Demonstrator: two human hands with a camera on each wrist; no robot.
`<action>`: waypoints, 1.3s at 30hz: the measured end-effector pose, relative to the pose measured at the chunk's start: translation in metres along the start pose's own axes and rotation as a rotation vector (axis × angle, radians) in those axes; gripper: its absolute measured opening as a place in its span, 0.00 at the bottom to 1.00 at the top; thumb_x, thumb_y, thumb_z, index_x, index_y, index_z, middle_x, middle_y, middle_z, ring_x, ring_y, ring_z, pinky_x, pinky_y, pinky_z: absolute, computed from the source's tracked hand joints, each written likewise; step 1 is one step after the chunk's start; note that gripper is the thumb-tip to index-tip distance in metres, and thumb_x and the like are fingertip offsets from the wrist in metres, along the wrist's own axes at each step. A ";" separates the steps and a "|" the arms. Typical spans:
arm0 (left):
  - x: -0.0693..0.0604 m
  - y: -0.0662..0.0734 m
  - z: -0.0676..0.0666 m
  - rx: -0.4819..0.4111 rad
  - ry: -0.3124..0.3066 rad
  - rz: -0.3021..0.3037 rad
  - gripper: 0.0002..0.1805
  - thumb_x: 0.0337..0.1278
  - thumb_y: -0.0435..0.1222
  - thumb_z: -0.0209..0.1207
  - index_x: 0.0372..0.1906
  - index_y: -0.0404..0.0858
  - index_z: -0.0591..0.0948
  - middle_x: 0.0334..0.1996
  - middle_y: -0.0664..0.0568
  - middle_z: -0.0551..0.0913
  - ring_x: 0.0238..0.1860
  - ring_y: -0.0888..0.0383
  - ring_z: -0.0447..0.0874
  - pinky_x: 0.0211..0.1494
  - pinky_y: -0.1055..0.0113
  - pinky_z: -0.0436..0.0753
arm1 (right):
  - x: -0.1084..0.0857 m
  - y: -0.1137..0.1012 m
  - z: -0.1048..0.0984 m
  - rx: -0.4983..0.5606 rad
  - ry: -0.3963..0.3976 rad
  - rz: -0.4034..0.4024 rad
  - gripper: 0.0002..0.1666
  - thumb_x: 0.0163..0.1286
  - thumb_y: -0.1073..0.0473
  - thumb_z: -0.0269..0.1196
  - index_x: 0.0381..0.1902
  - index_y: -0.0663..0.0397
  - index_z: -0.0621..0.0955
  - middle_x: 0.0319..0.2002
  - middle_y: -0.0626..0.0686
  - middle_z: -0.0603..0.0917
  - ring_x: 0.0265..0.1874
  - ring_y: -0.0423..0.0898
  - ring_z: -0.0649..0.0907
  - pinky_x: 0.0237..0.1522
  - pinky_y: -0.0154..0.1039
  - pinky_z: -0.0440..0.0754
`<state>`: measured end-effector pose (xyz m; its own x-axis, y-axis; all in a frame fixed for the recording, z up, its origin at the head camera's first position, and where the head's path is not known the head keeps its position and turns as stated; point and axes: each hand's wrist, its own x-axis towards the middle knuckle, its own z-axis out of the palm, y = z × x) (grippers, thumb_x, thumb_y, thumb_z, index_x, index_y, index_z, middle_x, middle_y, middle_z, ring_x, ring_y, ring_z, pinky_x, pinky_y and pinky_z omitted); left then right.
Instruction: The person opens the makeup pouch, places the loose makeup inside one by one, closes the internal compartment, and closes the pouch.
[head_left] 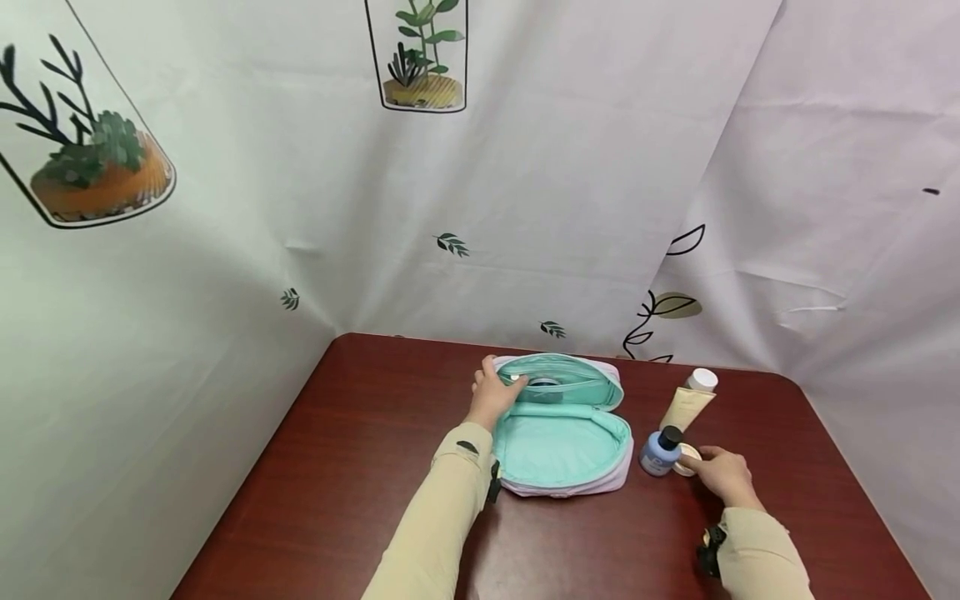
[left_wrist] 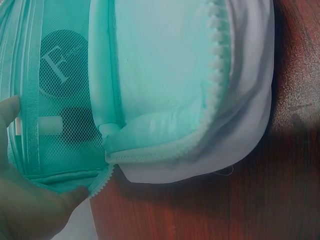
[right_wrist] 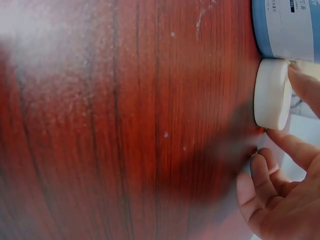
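Note:
An unzipped cosmetic bag [head_left: 562,450], pale outside and mint green inside, lies with its lid raised. My left hand [head_left: 495,396] grips the lid's left edge, fingers and thumb on either side [left_wrist: 35,205]. Behind the lid's mesh pocket show a dark round case [left_wrist: 64,63] marked F and a small bottle with a dark part [left_wrist: 77,125]. To the right, my right hand [head_left: 723,475] pinches a flat round white container [right_wrist: 271,95] by its rim between thumb and index finger; its other fingers are curled. The container sits on the table, against a blue bottle [head_left: 660,454].
Behind the blue bottle, which has a black cap, stands a cream-coloured tube [head_left: 686,406] beside a white cap [head_left: 702,380]. Everything rests on a dark red wooden table [head_left: 375,433]. Pale printed cloth [head_left: 525,208] hangs along the table's back and sides.

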<state>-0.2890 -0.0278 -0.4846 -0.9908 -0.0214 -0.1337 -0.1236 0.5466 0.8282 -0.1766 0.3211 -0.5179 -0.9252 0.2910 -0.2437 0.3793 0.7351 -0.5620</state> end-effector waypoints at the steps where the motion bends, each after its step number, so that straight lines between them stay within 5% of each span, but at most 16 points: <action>1: 0.000 0.000 0.000 0.001 0.001 0.000 0.41 0.57 0.53 0.57 0.68 0.45 0.50 0.60 0.38 0.58 0.59 0.40 0.60 0.52 0.45 0.68 | 0.000 0.000 0.000 0.001 0.008 -0.003 0.43 0.59 0.40 0.61 0.53 0.77 0.71 0.50 0.78 0.70 0.49 0.72 0.68 0.48 0.59 0.67; 13: -0.001 0.001 0.000 0.004 0.001 -0.001 0.40 0.58 0.53 0.56 0.68 0.44 0.51 0.61 0.38 0.58 0.59 0.40 0.59 0.54 0.45 0.68 | 0.001 0.000 0.002 0.139 0.044 0.020 0.34 0.56 0.50 0.66 0.45 0.75 0.69 0.37 0.70 0.74 0.36 0.59 0.74 0.33 0.41 0.70; 20: -0.002 0.001 0.001 -0.003 -0.004 -0.003 0.40 0.58 0.53 0.56 0.68 0.45 0.51 0.61 0.38 0.58 0.59 0.40 0.59 0.53 0.45 0.68 | -0.001 0.000 -0.003 0.498 0.089 0.110 0.35 0.56 0.58 0.68 0.51 0.77 0.67 0.40 0.69 0.72 0.23 0.41 0.77 0.25 0.36 0.80; 24: -0.002 0.001 0.001 -0.004 -0.004 0.003 0.40 0.58 0.52 0.56 0.68 0.45 0.51 0.61 0.38 0.58 0.59 0.40 0.59 0.53 0.45 0.68 | -0.004 -0.006 -0.013 0.628 0.210 0.152 0.29 0.59 0.62 0.64 0.53 0.75 0.68 0.30 0.55 0.76 0.18 0.36 0.76 0.21 0.34 0.78; 28: -0.003 0.001 0.000 -0.007 -0.006 0.009 0.40 0.58 0.52 0.56 0.68 0.44 0.51 0.61 0.38 0.58 0.59 0.40 0.59 0.53 0.45 0.68 | -0.003 -0.014 -0.028 0.820 0.312 0.194 0.15 0.60 0.64 0.62 0.44 0.63 0.74 0.21 0.38 0.75 0.14 0.35 0.76 0.18 0.32 0.77; 31: -0.003 0.002 -0.001 -0.005 -0.005 0.011 0.40 0.58 0.52 0.56 0.68 0.44 0.50 0.61 0.38 0.58 0.59 0.40 0.59 0.53 0.45 0.68 | -0.004 -0.023 -0.041 0.996 0.368 0.211 0.07 0.59 0.65 0.62 0.34 0.50 0.76 0.20 0.36 0.76 0.13 0.35 0.76 0.17 0.31 0.76; 35: -0.003 0.002 -0.001 0.003 0.000 0.008 0.40 0.58 0.52 0.56 0.68 0.44 0.50 0.60 0.38 0.58 0.58 0.41 0.60 0.53 0.45 0.68 | -0.006 -0.041 -0.055 1.166 0.455 0.165 0.11 0.58 0.68 0.62 0.28 0.43 0.79 0.22 0.38 0.77 0.12 0.34 0.75 0.14 0.29 0.73; 39: -0.001 0.001 0.001 0.008 -0.001 0.007 0.40 0.58 0.52 0.57 0.68 0.44 0.50 0.60 0.38 0.58 0.58 0.41 0.60 0.53 0.45 0.68 | -0.008 -0.063 -0.064 1.310 0.513 0.077 0.13 0.57 0.72 0.62 0.28 0.47 0.81 0.22 0.43 0.78 0.11 0.35 0.75 0.12 0.28 0.71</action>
<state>-0.2877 -0.0268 -0.4841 -0.9916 -0.0162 -0.1283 -0.1158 0.5531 0.8250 -0.1938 0.3120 -0.4301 -0.6969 0.7001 -0.1556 -0.0949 -0.3051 -0.9476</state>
